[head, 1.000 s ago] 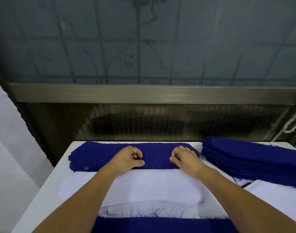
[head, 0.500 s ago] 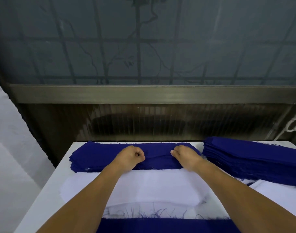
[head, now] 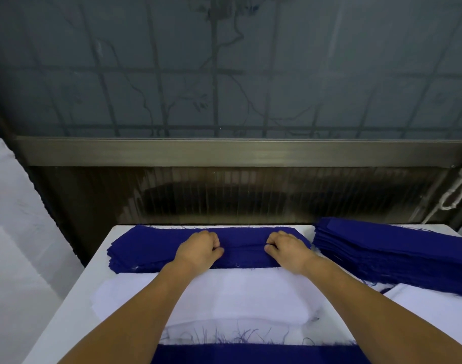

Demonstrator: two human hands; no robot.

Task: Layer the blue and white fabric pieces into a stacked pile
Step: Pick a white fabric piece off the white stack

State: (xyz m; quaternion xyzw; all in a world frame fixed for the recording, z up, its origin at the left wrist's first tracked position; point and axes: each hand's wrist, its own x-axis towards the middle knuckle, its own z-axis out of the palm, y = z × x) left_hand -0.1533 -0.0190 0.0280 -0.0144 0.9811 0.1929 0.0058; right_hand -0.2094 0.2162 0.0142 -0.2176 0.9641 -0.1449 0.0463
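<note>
A stack of dark blue fabric pieces [head: 151, 248] lies across the far part of the white table [head: 74, 311]. My left hand [head: 199, 249] and my right hand [head: 290, 249] rest on its top, fingers curled, each pinching the top blue layer, with a small ridge of cloth between them. In front of that stack lies a pile of white fabric pieces [head: 240, 298], partly under my forearms. A blue piece with frayed threads [head: 250, 353] shows at the near edge.
A taller stack of blue pieces [head: 398, 253] sits at the right, with more white fabric [head: 434, 303] in front of it. A dark window frame and wall [head: 224, 153] rise behind the table. The table's left edge drops off to the floor.
Both hands have slid farther away onto the blue stack, and their fingers have curled tighter on the top blue layer.
</note>
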